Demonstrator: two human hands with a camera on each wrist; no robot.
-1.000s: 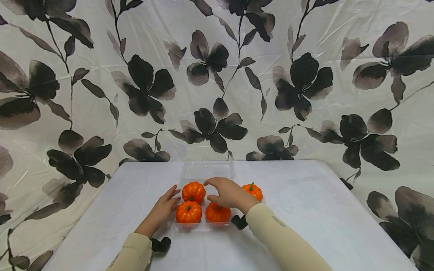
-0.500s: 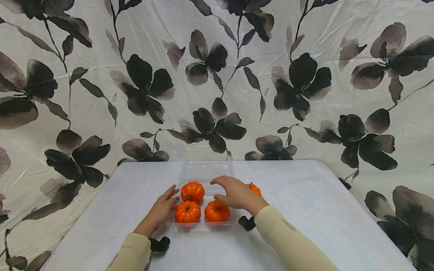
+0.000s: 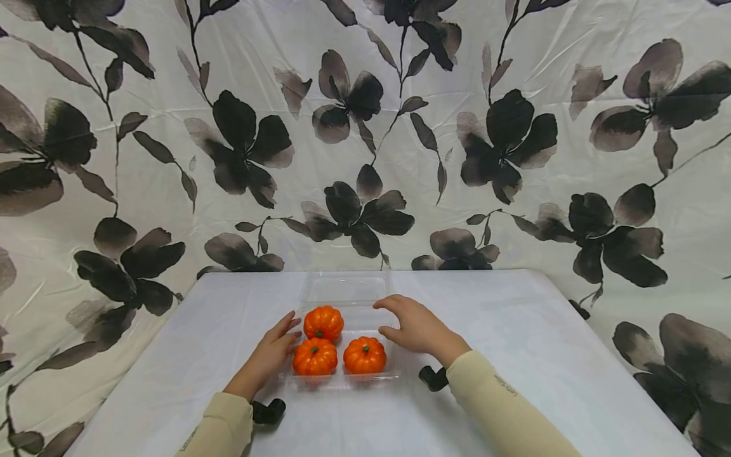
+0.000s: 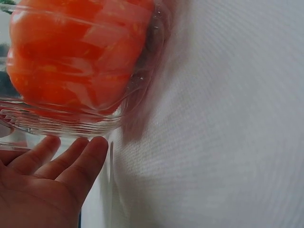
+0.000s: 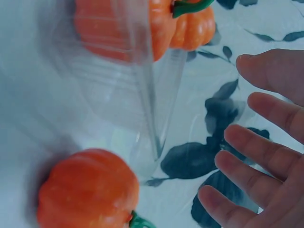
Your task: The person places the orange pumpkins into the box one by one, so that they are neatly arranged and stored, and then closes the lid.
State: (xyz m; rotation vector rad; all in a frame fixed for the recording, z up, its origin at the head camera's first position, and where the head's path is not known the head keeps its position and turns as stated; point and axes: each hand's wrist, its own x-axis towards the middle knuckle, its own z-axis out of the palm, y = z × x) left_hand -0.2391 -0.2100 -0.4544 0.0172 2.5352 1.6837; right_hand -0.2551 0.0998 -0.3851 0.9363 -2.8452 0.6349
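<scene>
Three small orange pumpkins with green stems sit in a clear plastic clamshell box (image 3: 365,377): back left (image 3: 323,322), front left (image 3: 315,357) and front right (image 3: 364,355). Straight fingers of my left hand (image 3: 273,348) rest against the box's left wall; the left wrist view shows the fingertips at its ridged side, below a pumpkin (image 4: 78,54). My right hand (image 3: 417,325) hovers by the box's right edge, fingers spread and holding nothing. Another pumpkin (image 5: 90,190) lies outside the box in the right wrist view; in the head view the right hand hides it.
The box's clear lid (image 3: 345,289) is folded back toward the table's far edge. A white cloth covers the table (image 3: 514,355). Behind it hangs a curtain (image 3: 434,158) with dark flowers. A black wrist camera (image 3: 433,378) juts out below the right hand.
My right hand has moved right, from above the box to beside it, now covering the loose pumpkin in the head view. The left hand has stayed at the box's left side.
</scene>
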